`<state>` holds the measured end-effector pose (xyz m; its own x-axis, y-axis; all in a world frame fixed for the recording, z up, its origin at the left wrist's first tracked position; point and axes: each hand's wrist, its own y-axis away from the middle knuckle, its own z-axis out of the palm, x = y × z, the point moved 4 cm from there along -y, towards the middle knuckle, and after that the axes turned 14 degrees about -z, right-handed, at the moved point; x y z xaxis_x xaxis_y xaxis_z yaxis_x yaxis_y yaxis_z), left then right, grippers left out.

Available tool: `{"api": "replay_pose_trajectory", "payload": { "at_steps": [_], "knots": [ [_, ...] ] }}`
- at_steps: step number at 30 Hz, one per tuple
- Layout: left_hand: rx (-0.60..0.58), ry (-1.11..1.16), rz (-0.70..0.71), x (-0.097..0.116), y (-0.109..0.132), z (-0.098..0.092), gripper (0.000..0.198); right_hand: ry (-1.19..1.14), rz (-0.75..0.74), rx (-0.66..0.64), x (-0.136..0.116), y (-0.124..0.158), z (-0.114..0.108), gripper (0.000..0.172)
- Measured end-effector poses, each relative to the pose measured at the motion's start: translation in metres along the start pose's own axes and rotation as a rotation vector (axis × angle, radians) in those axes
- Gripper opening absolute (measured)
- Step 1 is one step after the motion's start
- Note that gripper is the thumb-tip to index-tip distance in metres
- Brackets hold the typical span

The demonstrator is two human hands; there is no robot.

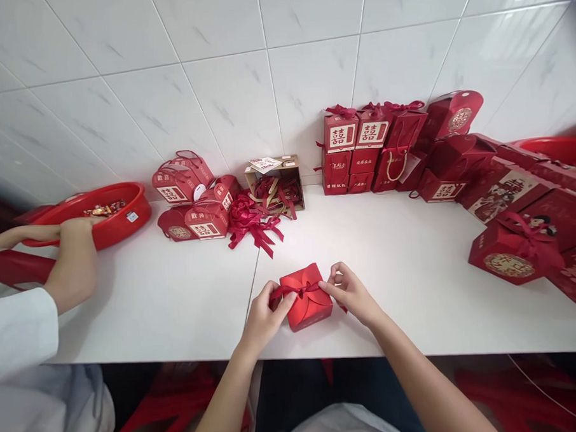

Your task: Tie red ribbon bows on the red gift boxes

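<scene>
A small red gift box (310, 317) stands on the table in front of me, its top closed by curved overlapping flaps. Across that top runs a dark red ribbon (306, 289), crossed or knotted near the middle. My left hand (268, 310) is closed at the box's left side, with ribbon between thumb and fingers and the thumb tip on the top near the knot. At the right top edge, my right hand (351, 291) pinches the ribbon between thumb and forefinger, its other fingers curled. A ribbon tail hangs below that hand.
Cut ribbons (250, 221) lie beside a cardboard box (298, 177) of more ribbon. Red gift boxes (192, 210) stand left of them; stacked boxes (362, 155) and larger ones (513, 251) fill the right. A co-worker's arm (75, 263) reaches into a red basin (121, 226) of wrapped sweets.
</scene>
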<state>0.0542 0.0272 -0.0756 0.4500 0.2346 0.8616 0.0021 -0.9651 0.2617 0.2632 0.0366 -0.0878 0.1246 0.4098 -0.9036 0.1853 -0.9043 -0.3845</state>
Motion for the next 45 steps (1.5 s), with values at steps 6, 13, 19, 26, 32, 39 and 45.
{"api": "replay_pose_trajectory", "payload": {
  "at_steps": [6, 13, 19, 26, 32, 39, 45],
  "knots": [
    [-0.001, -0.043, -0.126, -0.012, -0.008, -0.039, 0.024, 0.112, -0.104, -0.074, -0.022, 0.012, -0.036, 0.033],
    [-0.616, -0.076, -0.190, 0.006, -0.007, -0.027, 0.018, 0.338, -0.137, 0.282, -0.023, 0.011, -0.040, 0.024],
    [-0.567, 0.087, -0.114, 0.026, 0.004, -0.004, 0.041, 0.202, -0.171, 0.216, -0.047, 0.006, -0.019, 0.023],
    [-0.031, -0.100, 0.384, 0.052, 0.028, 0.021, 0.026, 0.005, 0.040, 0.009, -0.052, 0.006, 0.006, 0.017],
    [0.005, -0.173, 0.647, 0.043, 0.029, 0.026, 0.036, 0.086, 0.065, -0.070, -0.053, 0.003, 0.009, 0.010],
    [-0.164, -0.244, 0.626, 0.053, 0.025, 0.015, 0.024, 0.160, 0.037, -0.211, -0.063, -0.003, 0.006, 0.013],
    [0.031, -0.318, 0.526, 0.049, 0.028, 0.005, 0.019, 0.220, 0.035, -0.196, -0.060, 0.000, -0.008, 0.010]
  ]
}}
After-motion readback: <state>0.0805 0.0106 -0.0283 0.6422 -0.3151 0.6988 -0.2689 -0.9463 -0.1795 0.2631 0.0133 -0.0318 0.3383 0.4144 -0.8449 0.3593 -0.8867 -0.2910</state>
